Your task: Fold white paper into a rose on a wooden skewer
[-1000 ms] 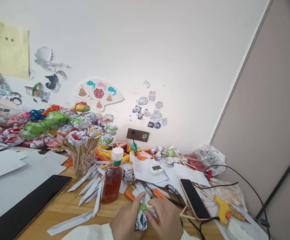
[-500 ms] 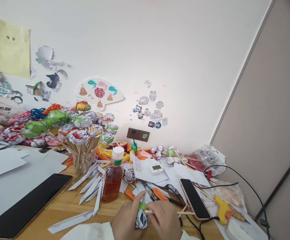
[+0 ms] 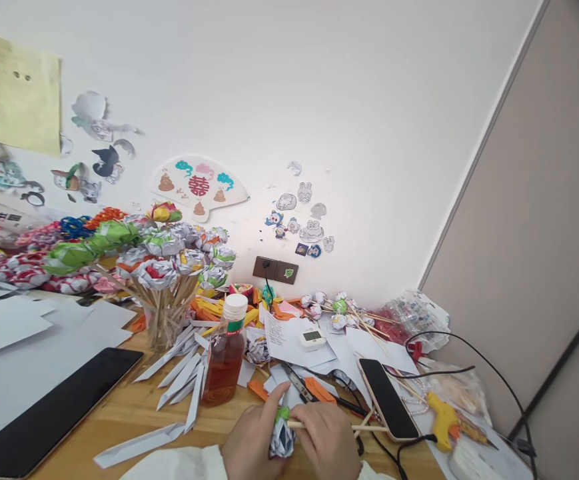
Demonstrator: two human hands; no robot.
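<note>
A small paper flower point(image 3: 282, 440), white and grey with a green top part point(image 3: 282, 414), is held low in the middle of the view. My left hand point(image 3: 252, 433) is closed round its left side, with the thumb raised over it. A thin wooden stick point(image 3: 369, 427) runs sideways through the fingers of my right hand point(image 3: 330, 437), which pinches it. The stick's left end meets the green part of the flower; whether it is inside or only touching, I cannot tell. My fingertips partly hide the flower.
A bottle of reddish liquid point(image 3: 223, 360) stands left of my hands. Beyond it are a cup of paper flowers point(image 3: 162, 323) and folded paper strips point(image 3: 182, 380). A tablet point(image 3: 64, 413) lies left. At right are a phone point(image 3: 389, 399), a yellow glue gun point(image 3: 442, 421) and black cables.
</note>
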